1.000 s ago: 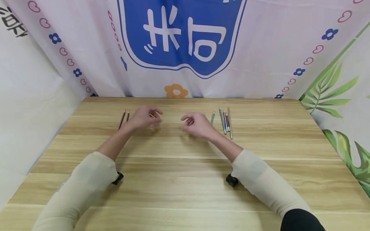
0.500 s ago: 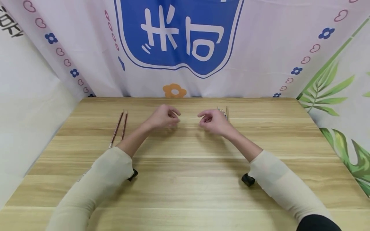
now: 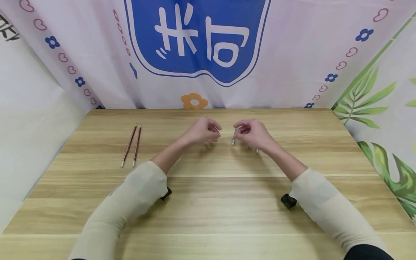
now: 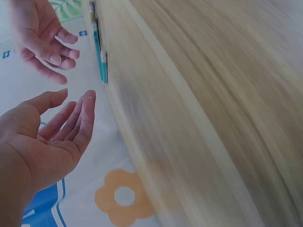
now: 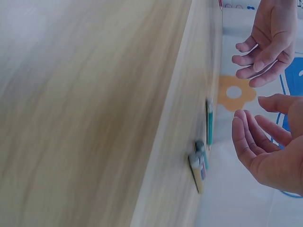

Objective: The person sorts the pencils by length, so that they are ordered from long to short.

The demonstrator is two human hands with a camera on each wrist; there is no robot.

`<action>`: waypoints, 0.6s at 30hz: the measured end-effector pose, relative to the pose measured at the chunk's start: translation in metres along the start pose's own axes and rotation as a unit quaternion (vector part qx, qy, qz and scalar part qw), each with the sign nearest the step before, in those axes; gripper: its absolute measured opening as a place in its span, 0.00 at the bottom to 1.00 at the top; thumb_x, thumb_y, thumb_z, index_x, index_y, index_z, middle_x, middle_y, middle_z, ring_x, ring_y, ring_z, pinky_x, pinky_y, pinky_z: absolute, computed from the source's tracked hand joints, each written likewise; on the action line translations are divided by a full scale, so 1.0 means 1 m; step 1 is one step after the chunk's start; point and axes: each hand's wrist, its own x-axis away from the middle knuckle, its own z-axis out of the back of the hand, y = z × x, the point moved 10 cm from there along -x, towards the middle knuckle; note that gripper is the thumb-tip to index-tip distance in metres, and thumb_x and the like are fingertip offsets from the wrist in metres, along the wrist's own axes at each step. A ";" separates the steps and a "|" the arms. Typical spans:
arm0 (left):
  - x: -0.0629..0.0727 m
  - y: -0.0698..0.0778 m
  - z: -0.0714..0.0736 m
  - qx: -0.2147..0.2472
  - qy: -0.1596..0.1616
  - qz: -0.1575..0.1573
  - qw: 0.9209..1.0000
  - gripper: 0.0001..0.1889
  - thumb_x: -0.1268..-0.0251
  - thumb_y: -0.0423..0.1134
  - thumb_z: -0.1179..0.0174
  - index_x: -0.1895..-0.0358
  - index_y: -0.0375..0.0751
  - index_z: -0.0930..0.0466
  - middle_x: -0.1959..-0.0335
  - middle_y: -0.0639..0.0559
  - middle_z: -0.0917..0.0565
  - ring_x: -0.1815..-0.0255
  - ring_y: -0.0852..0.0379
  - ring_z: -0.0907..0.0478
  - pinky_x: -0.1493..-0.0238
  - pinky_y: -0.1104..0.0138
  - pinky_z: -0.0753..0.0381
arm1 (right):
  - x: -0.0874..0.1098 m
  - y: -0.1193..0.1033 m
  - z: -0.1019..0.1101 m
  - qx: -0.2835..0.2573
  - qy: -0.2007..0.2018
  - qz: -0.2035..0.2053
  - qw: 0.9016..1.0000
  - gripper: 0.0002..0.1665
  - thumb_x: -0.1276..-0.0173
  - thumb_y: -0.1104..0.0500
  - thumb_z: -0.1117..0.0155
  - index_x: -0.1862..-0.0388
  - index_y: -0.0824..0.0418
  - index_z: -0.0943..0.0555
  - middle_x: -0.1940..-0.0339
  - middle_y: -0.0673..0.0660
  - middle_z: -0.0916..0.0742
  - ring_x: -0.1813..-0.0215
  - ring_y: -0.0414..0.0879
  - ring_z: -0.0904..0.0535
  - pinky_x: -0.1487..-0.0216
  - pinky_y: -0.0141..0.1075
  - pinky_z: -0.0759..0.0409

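Note:
My left hand hovers over the back middle of the wooden table with its fingers loosely bent and holds nothing. Just right of it, my right hand is above the pencils, its fingers also relaxed and nothing between them. A short green pencil lies on the table below the right hand, its eraser end visible in the head view. Beside it a small group of pencils, one of them yellowish, is mostly hidden by the right hand in the head view. Both hands appear clear of the pencils in the wrist views.
Two reddish-brown pencils lie side by side, slightly apart, on the left of the table. A printed white curtain hangs behind its back edge. A black wrist camera sits under the right sleeve.
Both hands have moved right across the table, the right one over the pencil group. The two reddish-brown pencils on the left are now fully uncovered. The head view has shifted slightly.

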 end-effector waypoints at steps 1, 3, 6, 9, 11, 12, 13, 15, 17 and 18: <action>-0.002 0.002 -0.002 0.001 0.000 -0.002 1.000 0.14 0.32 0.27 0.35 0.46 0.22 0.18 0.59 0.35 0.12 0.61 0.44 0.12 0.63 0.67 0.09 | 0.001 0.003 0.003 -0.001 0.003 -0.003 1.000 0.21 0.29 0.66 0.34 0.39 0.72 0.19 0.56 0.63 0.11 0.54 0.52 0.14 0.59 0.28 0.17; -0.005 0.007 -0.007 0.006 0.000 -0.002 1.000 0.14 0.32 0.26 0.35 0.46 0.22 0.18 0.59 0.37 0.13 0.60 0.43 0.12 0.64 0.69 0.10 | 0.002 0.008 0.010 -0.007 0.010 -0.009 1.000 0.22 0.29 0.66 0.35 0.38 0.72 0.19 0.56 0.65 0.11 0.54 0.53 0.14 0.60 0.27 0.15; -0.010 0.012 -0.015 0.016 -0.002 -0.001 1.000 0.14 0.31 0.27 0.35 0.46 0.22 0.18 0.59 0.38 0.13 0.57 0.41 0.13 0.60 0.68 0.10 | 0.003 0.018 0.020 -0.018 0.025 -0.020 0.999 0.22 0.29 0.68 0.36 0.38 0.73 0.20 0.55 0.67 0.11 0.56 0.52 0.14 0.62 0.26 0.15; -0.016 0.015 -0.023 0.035 -0.006 0.004 0.999 0.15 0.31 0.27 0.36 0.45 0.22 0.19 0.57 0.37 0.14 0.58 0.43 0.13 0.56 0.64 0.09 | 0.005 0.028 0.030 -0.025 0.038 -0.039 0.998 0.22 0.29 0.68 0.36 0.38 0.73 0.20 0.53 0.68 0.11 0.57 0.50 0.15 0.62 0.24 0.16; -0.022 0.017 -0.029 0.044 -0.010 0.004 0.999 0.14 0.30 0.26 0.37 0.45 0.22 0.19 0.57 0.36 0.13 0.60 0.47 0.13 0.56 0.64 0.09 | 0.006 0.033 0.036 -0.030 0.044 -0.054 0.997 0.22 0.29 0.68 0.35 0.37 0.73 0.21 0.52 0.69 0.12 0.57 0.48 0.15 0.61 0.25 0.16; -0.024 0.018 -0.031 0.047 -0.012 0.005 0.999 0.14 0.30 0.26 0.37 0.45 0.22 0.19 0.56 0.36 0.13 0.61 0.49 0.14 0.56 0.64 0.09 | 0.006 0.036 0.039 -0.033 0.046 -0.062 0.996 0.22 0.29 0.68 0.35 0.37 0.73 0.21 0.51 0.69 0.12 0.56 0.47 0.16 0.60 0.25 0.15; -0.026 0.019 -0.034 0.053 -0.014 0.006 0.998 0.15 0.30 0.26 0.37 0.44 0.21 0.19 0.56 0.35 0.13 0.61 0.49 0.14 0.56 0.65 0.09 | 0.007 0.039 0.041 -0.038 0.048 -0.069 0.996 0.23 0.28 0.68 0.35 0.36 0.73 0.21 0.50 0.70 0.13 0.56 0.47 0.16 0.58 0.26 0.14; -0.029 0.021 -0.039 0.060 -0.018 0.008 0.998 0.15 0.29 0.26 0.38 0.44 0.21 0.19 0.55 0.35 0.13 0.59 0.49 0.14 0.56 0.65 0.09 | 0.008 0.044 0.046 -0.048 0.050 -0.083 0.994 0.23 0.27 0.68 0.35 0.35 0.73 0.22 0.49 0.70 0.14 0.55 0.49 0.16 0.55 0.30 0.12; -0.031 0.024 -0.044 0.069 -0.023 0.011 0.997 0.15 0.28 0.27 0.38 0.43 0.21 0.20 0.54 0.35 0.13 0.56 0.45 0.14 0.54 0.65 0.10 | 0.009 0.049 0.049 -0.057 0.051 -0.095 0.993 0.24 0.27 0.68 0.35 0.34 0.73 0.23 0.47 0.71 0.15 0.54 0.51 0.16 0.53 0.33 0.11; -0.032 0.025 -0.046 0.077 -0.025 0.014 0.997 0.16 0.28 0.27 0.38 0.42 0.21 0.20 0.53 0.34 0.14 0.54 0.43 0.14 0.52 0.63 0.10 | 0.009 0.051 0.050 -0.061 0.051 -0.099 0.992 0.24 0.26 0.68 0.36 0.34 0.73 0.24 0.47 0.71 0.15 0.54 0.52 0.15 0.52 0.35 0.10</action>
